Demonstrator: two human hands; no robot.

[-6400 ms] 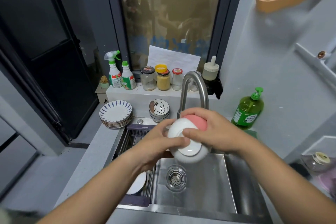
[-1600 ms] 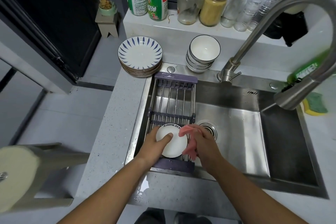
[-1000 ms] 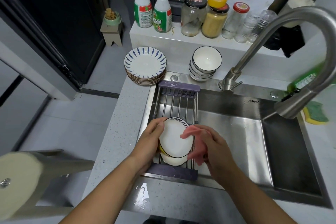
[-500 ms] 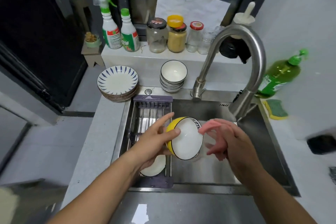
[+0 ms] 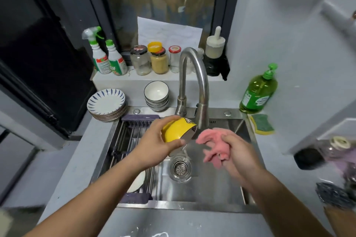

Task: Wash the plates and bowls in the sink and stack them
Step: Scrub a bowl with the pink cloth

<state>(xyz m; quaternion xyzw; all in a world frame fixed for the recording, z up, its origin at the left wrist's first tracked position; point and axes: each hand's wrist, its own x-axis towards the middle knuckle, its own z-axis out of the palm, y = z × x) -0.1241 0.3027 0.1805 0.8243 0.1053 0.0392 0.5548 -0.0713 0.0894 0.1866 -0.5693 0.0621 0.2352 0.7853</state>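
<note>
My left hand grips a yellow bowl tipped on its side under the faucet spout, its mouth facing right. Water runs off its rim toward the drain. My right hand holds a pink cloth just right of the bowl, apart from it. A white bowl lies on the drying rack in the sink, partly hidden by my left forearm. A stack of blue-striped plates and a stack of white bowls stand on the counter behind the sink.
Spray bottles and jars line the ledge behind the faucet. A green soap bottle and a green-yellow sponge are at the sink's right rear. Dark objects sit at the far right edge.
My left hand has lifted the yellow bowl from the rack and tilted it under the faucet, where water now runs. My right hand with the cloth has drawn slightly right.
</note>
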